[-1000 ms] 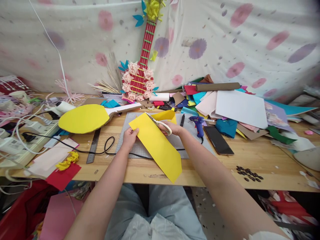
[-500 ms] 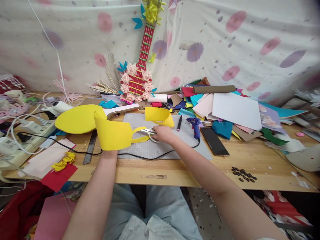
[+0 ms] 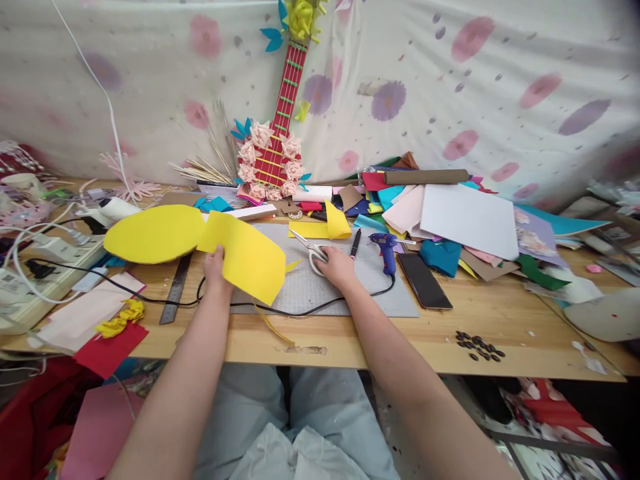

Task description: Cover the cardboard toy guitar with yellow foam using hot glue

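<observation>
My left hand (image 3: pixel 216 268) pinches the left edge of a yellow paper sheet (image 3: pixel 245 255), holding it tilted over the grey cutting mat (image 3: pixel 320 293). My right hand (image 3: pixel 336 264) grips white-handled scissors (image 3: pixel 309 248), blades open and pointing up-left above the mat. A thin yellow cut strip (image 3: pixel 274 325) lies curled on the table's front edge below the sheet. A folded yellow offcut (image 3: pixel 330 227) rests at the mat's far edge.
A yellow oval paddle shape (image 3: pixel 154 233) lies left of the sheet, a steel ruler (image 3: pixel 175 288) and black cable (image 3: pixel 150 297) below it. A blue glue gun (image 3: pixel 386 251), pen and black phone (image 3: pixel 423 280) sit right of the mat. Paper piles fill the back right.
My left hand has uncurled the yellow sheet and turned it flatter. A thin strip has come off and dropped near the table edge. The scissors have lifted off the paper.
</observation>
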The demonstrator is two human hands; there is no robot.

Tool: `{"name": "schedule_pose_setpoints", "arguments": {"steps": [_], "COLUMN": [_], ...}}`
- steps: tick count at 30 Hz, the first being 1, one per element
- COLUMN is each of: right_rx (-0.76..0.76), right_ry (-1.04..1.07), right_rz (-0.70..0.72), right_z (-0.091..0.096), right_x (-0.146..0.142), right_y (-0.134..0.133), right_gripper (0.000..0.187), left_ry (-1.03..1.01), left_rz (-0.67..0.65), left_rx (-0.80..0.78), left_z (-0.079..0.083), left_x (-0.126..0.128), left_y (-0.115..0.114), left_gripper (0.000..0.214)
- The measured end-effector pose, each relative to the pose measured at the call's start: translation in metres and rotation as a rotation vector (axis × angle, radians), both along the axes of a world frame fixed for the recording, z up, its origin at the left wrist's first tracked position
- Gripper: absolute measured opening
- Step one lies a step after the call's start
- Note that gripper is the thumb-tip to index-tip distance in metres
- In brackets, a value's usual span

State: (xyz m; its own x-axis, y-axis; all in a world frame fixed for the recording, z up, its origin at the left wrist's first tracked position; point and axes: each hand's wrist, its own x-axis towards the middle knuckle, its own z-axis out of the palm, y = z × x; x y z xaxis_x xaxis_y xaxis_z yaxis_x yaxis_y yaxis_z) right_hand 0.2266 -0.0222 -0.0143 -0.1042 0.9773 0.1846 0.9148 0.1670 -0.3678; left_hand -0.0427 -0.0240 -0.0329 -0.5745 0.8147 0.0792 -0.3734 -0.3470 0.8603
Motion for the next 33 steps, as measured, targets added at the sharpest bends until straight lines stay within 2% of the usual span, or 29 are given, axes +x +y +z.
{"name": "schedule_pose_setpoints", "arguments": {"steps": [2, 4, 8, 11, 13, 15, 18, 22, 25, 28, 31, 33], "right_rx": [0.026, 0.058, 0.105, -0.031, -0.131, -0.196, -0.105, 0.158, 0.182, 0.084, 0.104, 0.13], "right_ry": [-0.033, -0.006, 0.234, 0.473, 0.565, 0.571, 0.549, 0.614, 0.725, 0.835, 0.698, 0.613], "right_rz": [-0.025, -0.03, 0.092, 0.224, 0.249, 0.234, 0.142, -0.093, -0.316, -0.434, -0.59, -0.641], "right_z": [-0.001, 0.001, 0.006, 0.004, 0.001, 0.002, 0.021, 0.071, 0.099, 0.107, 0.102, 0.096], "right_x": [0.003, 0.005, 0.002, -0.006, -0.01, -0.01, 0.005, 0.055, 0.102, 0.14, 0.167, 0.179], "right_y": [-0.001, -0.002, -0.004, -0.005, -0.006, -0.004, 0.008, 0.046, 0.079, 0.104, 0.12, 0.129], "right_gripper": [0.033, 0.031, 0.033, 0.036, 0.033, 0.028, 0.021, 0.021, 0.018, 0.02, 0.028, 0.035], "left_ry": [-0.015, -0.015, 0.066, 0.121, 0.145, 0.176, 0.365, 1.022, 1.388, 1.526, 1.541, 1.509], "left_rz": [0.081, 0.085, 0.035, 0.044, 0.065, 0.056, -0.069, -0.327, -0.509, -0.607, -0.65, -0.662], "left_rx": [-0.022, -0.061, -0.089, -0.077, -0.079, -0.108, -0.202, -0.279, -0.323, -0.344, -0.294, -0.258], "left_z": [0.001, 0.004, 0.008, 0.009, 0.01, 0.013, 0.019, 0.032, 0.039, 0.041, 0.042, 0.044], "left_x": [0.011, 0.021, 0.034, 0.036, 0.037, 0.037, 0.037, 0.042, 0.05, 0.054, 0.046, 0.034], "left_y": [0.002, 0.0, -0.006, -0.008, -0.007, -0.005, -0.005, -0.014, -0.021, -0.023, -0.018, -0.012], "left_gripper": [0.011, 0.013, 0.016, 0.016, 0.016, 0.018, 0.025, 0.036, 0.037, 0.028, 0.024, 0.02]}}
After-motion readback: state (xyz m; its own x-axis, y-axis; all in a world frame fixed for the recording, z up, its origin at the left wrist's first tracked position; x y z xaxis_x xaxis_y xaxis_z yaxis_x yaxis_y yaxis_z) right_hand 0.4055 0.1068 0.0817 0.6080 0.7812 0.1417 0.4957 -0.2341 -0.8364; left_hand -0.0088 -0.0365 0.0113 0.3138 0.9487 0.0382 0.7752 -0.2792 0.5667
